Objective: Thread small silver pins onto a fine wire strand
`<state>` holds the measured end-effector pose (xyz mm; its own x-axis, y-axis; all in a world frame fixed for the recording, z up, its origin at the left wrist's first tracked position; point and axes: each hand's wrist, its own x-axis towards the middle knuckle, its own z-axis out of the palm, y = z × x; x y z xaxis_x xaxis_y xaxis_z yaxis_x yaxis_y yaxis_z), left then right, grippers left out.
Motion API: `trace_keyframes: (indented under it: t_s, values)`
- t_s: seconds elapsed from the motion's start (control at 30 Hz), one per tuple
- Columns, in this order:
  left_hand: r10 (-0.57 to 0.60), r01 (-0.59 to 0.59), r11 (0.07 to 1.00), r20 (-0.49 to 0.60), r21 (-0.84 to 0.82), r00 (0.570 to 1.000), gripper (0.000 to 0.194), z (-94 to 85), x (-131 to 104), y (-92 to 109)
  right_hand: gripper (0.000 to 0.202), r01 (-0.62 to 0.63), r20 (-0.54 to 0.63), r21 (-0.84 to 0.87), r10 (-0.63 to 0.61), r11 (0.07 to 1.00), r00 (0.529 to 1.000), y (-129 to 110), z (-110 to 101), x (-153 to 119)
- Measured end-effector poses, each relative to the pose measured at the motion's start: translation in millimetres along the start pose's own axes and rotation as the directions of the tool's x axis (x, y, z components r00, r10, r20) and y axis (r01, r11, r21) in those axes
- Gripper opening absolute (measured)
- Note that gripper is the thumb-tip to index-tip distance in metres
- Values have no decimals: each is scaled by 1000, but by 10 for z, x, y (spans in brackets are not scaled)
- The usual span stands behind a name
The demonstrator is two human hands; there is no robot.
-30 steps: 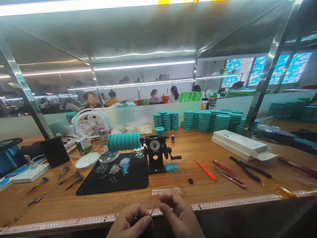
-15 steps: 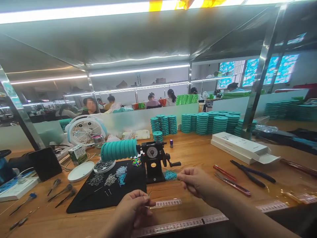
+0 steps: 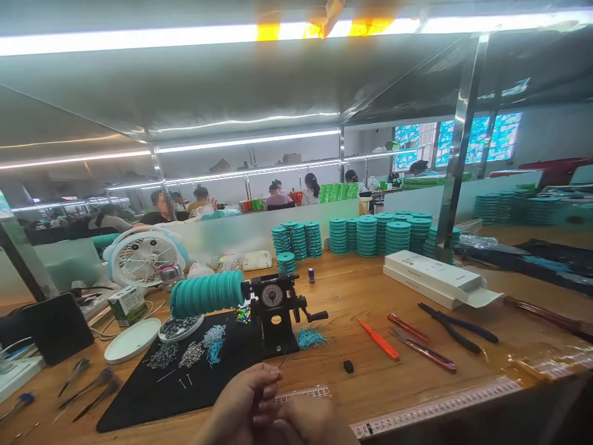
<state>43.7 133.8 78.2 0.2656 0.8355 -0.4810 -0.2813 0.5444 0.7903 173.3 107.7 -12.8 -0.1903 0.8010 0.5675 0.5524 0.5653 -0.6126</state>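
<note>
My left hand (image 3: 248, 395) is at the bottom centre, thumb and forefinger pinched on a thin thread (image 3: 301, 357). The thread's fine end sticks up past the fingertips and trails right over the wood. Close against it is my right hand (image 3: 309, 417), curled up, its fingertips hidden, so what it grips does not show. Ahead stands a black hand-crank winder (image 3: 278, 318) with a round dial, a row of teal spools (image 3: 208, 293) mounted on its left side. Beside its base lies a bunch of short blue strands (image 3: 311, 337).
A black mat (image 3: 185, 377) carries small metal parts, beads and blue pieces. To the right lie an orange tool (image 3: 377, 340), a black lump (image 3: 348, 366), a red cutter (image 3: 424, 350), pliers (image 3: 456, 327) and a white box (image 3: 438, 278). Teal spool stacks (image 3: 365, 236) stand behind.
My right hand has come down and left, from beside the blue strands to my left hand. The view has turned slightly right. The orange tool and black lump are now uncovered.
</note>
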Motion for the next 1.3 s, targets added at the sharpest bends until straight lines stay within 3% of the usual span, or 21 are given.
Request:
trace_keyframes:
  t_s: [0.17, 0.3, 0.47, 0.57, 0.67, 0.9, 1.07, 1.2, 1.3]
  values:
    - [-7, 7, 1000, 21, -26, 1000, 23, -25, 24, 59, 17, -223, -83, 60, 228, 973, 970, -52, -413, 192]
    - [-28, 30, 999, 49, -36, 998, 22, -26, 44, 72, 22, -321, -25, 244, 337, 915, 941, -55, -442, 319]
    - [-8, 9, 1000, 76, -12, 997, 26, -59, 63, 51, 18, -436, 106, 577, 466, 691, 878, -105, -380, 404]
    - [-1, 0, 1000, 87, 9, 996, 28, -79, 67, 44, 28, -485, 132, 706, 577, 516, 806, -108, -385, 434]
    - [-6, 5, 1000, 102, 15, 995, 30, -96, 79, 40, 32, -468, 107, 760, 623, 451, 775, -58, -393, 459]
    - [-21, 20, 1000, 150, 9, 988, 27, -141, 135, 67, 25, -450, 33, 718, 620, 531, 784, 148, -372, 566]
    - [4, -6, 1000, 198, 10, 980, 28, -119, 134, 122, 14, -539, 100, 582, 604, 609, 791, 155, -388, 565]
    - [71, -84, 994, 182, 64, 981, 31, -97, 115, 118, 19, -504, 98, 453, 521, 735, 848, -12, -448, 372]
    - [150, -171, 975, 151, 141, 977, 29, -90, 99, 87, 15, -317, -25, 390, 354, 865, 935, -167, -437, 200]
